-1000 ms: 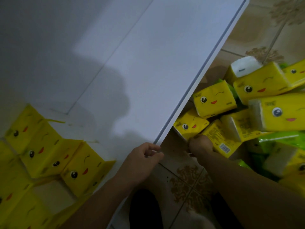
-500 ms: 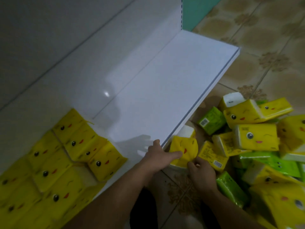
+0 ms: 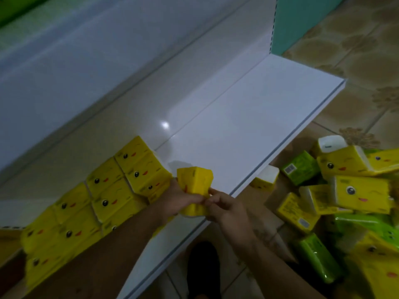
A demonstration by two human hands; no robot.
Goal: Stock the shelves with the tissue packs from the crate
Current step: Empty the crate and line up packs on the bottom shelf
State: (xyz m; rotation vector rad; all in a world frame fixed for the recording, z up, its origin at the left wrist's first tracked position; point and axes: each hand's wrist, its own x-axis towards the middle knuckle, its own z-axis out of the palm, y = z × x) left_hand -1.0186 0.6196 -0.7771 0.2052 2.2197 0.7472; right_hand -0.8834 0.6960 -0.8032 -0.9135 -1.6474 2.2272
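A yellow tissue pack (image 3: 195, 180) hangs just above the front part of the white shelf (image 3: 248, 126). My left hand (image 3: 177, 199) grips its left side and my right hand (image 3: 224, 207) pinches its lower right corner. Several yellow packs with cartoon faces (image 3: 112, 190) stand stacked in rows on the shelf's left part, right beside the held pack. More yellow packs (image 3: 362, 194) and green packs (image 3: 319, 257) lie in a loose heap on the floor at the right. No crate shows plainly.
The shelf's right half is bare white board up to its end near a teal wall (image 3: 302, 20). Patterned floor tiles (image 3: 367, 61) lie beyond the shelf edge. A dark foot or shoe (image 3: 205, 268) shows below my arms.
The yellow pack has come up from the floor by the shelf edge to above the shelf, both hands holding it. The view has shifted so more of the shelf shows.
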